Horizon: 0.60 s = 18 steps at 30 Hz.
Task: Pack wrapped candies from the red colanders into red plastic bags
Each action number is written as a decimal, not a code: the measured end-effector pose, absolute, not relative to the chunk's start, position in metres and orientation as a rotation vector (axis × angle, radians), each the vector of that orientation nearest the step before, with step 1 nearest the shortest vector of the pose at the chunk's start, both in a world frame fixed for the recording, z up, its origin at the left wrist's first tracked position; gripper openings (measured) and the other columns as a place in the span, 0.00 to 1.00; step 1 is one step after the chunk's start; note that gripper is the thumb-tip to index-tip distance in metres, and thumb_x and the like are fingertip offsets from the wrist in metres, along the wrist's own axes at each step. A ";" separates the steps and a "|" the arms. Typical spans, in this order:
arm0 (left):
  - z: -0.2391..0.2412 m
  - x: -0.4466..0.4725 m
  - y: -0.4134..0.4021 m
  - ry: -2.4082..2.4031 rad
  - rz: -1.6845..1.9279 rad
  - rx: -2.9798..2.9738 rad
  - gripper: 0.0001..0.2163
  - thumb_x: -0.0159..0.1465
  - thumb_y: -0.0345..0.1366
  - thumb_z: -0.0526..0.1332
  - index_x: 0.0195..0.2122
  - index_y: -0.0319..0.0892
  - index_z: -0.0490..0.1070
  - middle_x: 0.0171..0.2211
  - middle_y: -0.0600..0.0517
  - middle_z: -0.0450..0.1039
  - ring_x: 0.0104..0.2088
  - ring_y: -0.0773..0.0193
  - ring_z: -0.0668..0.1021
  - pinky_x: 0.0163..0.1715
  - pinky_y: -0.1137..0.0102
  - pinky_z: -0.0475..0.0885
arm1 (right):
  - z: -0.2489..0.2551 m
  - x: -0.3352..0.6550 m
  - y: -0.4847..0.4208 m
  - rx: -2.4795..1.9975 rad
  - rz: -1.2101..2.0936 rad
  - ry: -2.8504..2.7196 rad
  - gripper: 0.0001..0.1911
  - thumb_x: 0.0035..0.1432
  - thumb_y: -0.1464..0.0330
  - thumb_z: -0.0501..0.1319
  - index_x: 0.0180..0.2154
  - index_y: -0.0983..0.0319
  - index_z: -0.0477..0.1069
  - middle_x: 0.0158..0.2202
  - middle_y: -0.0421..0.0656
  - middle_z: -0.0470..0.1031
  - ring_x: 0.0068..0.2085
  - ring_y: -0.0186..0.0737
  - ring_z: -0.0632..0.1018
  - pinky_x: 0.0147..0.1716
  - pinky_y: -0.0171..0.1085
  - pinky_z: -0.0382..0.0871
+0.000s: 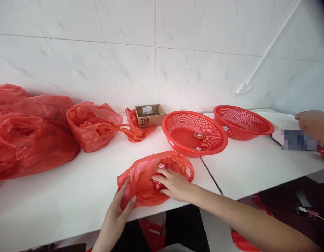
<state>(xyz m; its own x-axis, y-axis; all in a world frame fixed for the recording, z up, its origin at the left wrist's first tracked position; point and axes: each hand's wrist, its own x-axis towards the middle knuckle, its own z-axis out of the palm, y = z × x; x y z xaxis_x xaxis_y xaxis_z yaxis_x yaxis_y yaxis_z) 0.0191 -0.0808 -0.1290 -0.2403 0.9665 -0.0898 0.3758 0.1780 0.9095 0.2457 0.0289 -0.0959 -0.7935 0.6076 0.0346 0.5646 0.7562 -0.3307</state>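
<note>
Left hand [116, 211]: thumb and fingers spread apart, tips pointing up and a bit right.
Left arm [102, 239]: bare, coming up from the bottom.
Right hand [174, 184]: back facing up, fingers a little bent and pointing left, thumb below them.
Right arm [240, 217]: bare, slanting in from the bottom right.

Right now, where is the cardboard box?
In the head view, the cardboard box stands near the tiled wall, left of the red basket holding wrapped pieces, with crumpled red plastic beside it.
</note>
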 end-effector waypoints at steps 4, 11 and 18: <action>-0.126 0.021 -0.081 1.742 1.117 1.193 0.32 0.60 0.49 0.61 0.64 0.49 0.59 0.64 0.48 0.61 0.65 0.49 0.60 0.62 0.56 0.57 | -0.089 0.244 0.040 -1.016 0.674 -2.631 0.19 0.61 0.69 0.58 0.54 0.56 0.71 0.51 0.46 0.75 0.51 0.48 0.76 0.49 0.45 0.70; -0.119 0.024 -0.082 1.680 1.152 1.046 0.30 0.55 0.49 0.66 0.58 0.46 0.69 0.41 0.48 0.79 0.51 0.50 0.76 0.55 0.58 0.66 | -0.056 0.262 0.065 -1.040 1.248 -2.172 0.15 0.64 0.62 0.56 0.49 0.55 0.75 0.52 0.41 0.76 0.53 0.43 0.75 0.53 0.42 0.67; -0.112 0.015 -0.080 1.441 1.348 0.719 0.24 0.59 0.53 0.61 0.51 0.44 0.74 0.57 0.46 0.71 0.63 0.49 0.65 0.62 0.56 0.58 | -0.066 0.271 0.058 -1.052 1.229 -2.264 0.15 0.57 0.67 0.62 0.47 0.54 0.78 0.47 0.40 0.79 0.49 0.42 0.77 0.51 0.41 0.67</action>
